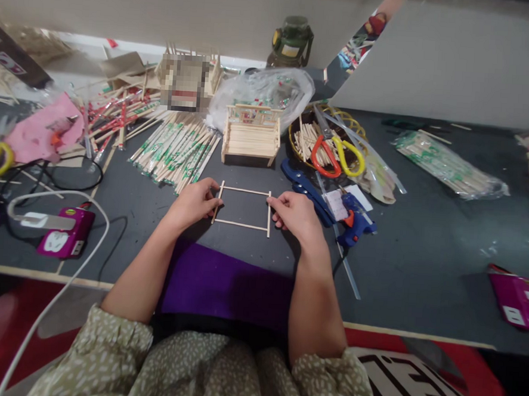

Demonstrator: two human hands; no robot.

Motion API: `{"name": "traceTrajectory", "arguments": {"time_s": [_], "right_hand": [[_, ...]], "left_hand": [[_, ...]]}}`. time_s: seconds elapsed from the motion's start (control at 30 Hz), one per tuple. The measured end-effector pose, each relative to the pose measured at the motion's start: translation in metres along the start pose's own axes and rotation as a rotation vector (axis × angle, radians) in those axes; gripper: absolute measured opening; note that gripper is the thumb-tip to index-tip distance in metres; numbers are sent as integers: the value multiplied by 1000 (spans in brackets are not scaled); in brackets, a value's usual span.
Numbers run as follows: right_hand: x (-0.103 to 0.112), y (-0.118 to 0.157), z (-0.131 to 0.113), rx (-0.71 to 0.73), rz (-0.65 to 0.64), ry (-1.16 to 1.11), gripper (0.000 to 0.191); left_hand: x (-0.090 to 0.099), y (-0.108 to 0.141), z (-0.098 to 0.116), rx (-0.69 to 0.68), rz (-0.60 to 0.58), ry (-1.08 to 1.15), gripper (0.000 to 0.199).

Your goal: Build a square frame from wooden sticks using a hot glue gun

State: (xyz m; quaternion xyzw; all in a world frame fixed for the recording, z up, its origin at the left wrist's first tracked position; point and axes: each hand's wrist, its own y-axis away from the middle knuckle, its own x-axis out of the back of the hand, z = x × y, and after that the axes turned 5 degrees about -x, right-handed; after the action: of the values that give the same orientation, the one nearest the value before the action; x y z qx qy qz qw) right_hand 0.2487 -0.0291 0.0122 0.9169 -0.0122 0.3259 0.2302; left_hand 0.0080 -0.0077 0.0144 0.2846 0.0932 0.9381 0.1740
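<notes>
A thin rectangular frame of wooden sticks [243, 225] is between my hands, just above or on the dark table; which of the two I cannot tell. The fingers of my left hand [199, 203] pinch its left stick. On the other side, my right hand [294, 215] pinches the right stick between thumb and fingers. Behind the frame stands a small bench-like model made of sticks [251, 142]. Wrapped chopsticks [175, 151] with green print lie in a pile to its left.
A basket [295, 141] holds short sticks and scissors with red [326, 157] and yellow handles. A blue glue gun [356, 221] lies right of my right hand. Purple cloth [227, 282] covers the front. A white cable [104, 224] crosses the left side near a magenta box [69, 234].
</notes>
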Motion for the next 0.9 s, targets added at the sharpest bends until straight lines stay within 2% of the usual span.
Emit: {"name": "traceTrajectory", "arguments": {"time_s": [0.33,0.67,0.9], "right_hand": [[-2,1,0,11,-11,21,30],[-3,1,0,6,-7,24,27],[-6,3,-5,-35,-5,25,26]], "left_hand": [[-4,-3,-4,-9,33,-30,17],[-4,-4,0,-82,58,-270,21],[-5,-3,3,-82,47,-297,19]]}}
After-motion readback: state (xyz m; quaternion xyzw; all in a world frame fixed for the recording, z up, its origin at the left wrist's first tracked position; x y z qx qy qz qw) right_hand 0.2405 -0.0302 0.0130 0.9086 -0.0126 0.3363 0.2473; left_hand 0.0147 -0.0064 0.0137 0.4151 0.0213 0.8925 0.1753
